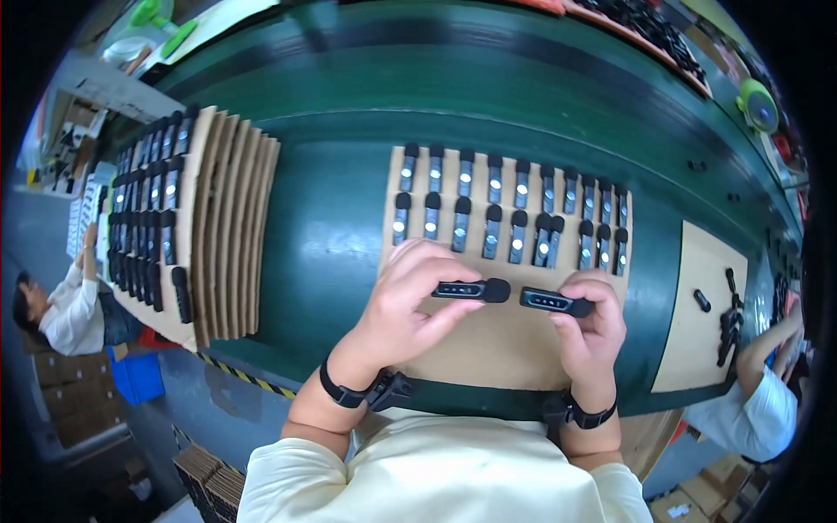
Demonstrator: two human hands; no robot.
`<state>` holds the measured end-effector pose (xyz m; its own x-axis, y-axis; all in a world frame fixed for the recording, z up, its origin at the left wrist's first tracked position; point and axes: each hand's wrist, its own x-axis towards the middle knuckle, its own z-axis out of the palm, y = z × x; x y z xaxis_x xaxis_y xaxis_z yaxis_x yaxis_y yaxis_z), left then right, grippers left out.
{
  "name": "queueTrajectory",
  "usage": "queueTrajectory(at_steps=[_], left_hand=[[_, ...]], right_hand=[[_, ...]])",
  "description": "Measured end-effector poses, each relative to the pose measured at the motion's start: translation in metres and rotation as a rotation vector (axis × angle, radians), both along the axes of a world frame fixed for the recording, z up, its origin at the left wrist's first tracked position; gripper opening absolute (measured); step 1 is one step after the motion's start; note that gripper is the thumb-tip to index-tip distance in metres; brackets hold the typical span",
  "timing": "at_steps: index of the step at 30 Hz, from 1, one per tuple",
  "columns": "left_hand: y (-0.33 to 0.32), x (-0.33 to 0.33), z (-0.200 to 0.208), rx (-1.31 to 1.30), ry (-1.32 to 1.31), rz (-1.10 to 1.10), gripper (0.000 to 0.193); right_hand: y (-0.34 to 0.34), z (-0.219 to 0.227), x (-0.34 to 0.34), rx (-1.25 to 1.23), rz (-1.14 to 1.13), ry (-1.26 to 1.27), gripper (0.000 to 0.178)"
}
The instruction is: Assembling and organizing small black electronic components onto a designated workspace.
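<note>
My left hand (403,296) is closed on a small black clip-on microphone (462,290) with a round foam tip, held level with the foam end toward the right. A second clip-on microphone (549,301) sits between the fingers and thumb of my right hand (596,324), its foam end in the fingers. The two microphones are close together but apart. Both hands hover over a brown cardboard sheet (488,344), where more black microphones (466,177) lie in two rows beyond my fingers. In the lower row, two microphones (549,241) lie against each other.
At the left stands a stack of cardboard sheets (231,235) with microphones (144,209) on top. Another cardboard sheet (684,340) at the right bears a few black parts. All rest on a green table (323,200). One person (74,305) is at far left, another (754,401) at right.
</note>
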<state>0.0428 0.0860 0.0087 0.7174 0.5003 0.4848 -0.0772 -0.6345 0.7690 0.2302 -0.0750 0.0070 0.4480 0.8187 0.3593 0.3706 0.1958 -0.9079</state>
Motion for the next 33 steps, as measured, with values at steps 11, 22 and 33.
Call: queueTrajectory(at_steps=[11, 22, 33], left_hand=[[-0.006, 0.003, -0.004, 0.035, 0.003, -0.017, 0.031], [-0.013, 0.002, -0.001, -0.128, 0.082, -0.014, 0.027], [-0.028, 0.006, 0.002, -0.415, 0.039, -0.127, 0.029]], right_hand=[[0.001, -0.001, 0.003, 0.017, 0.084, -0.130, 0.030], [0.001, -0.007, -0.007, 0.027, 0.067, 0.229, 0.027], [0.011, -0.008, -0.017, -0.070, 0.209, -0.071, 0.035]])
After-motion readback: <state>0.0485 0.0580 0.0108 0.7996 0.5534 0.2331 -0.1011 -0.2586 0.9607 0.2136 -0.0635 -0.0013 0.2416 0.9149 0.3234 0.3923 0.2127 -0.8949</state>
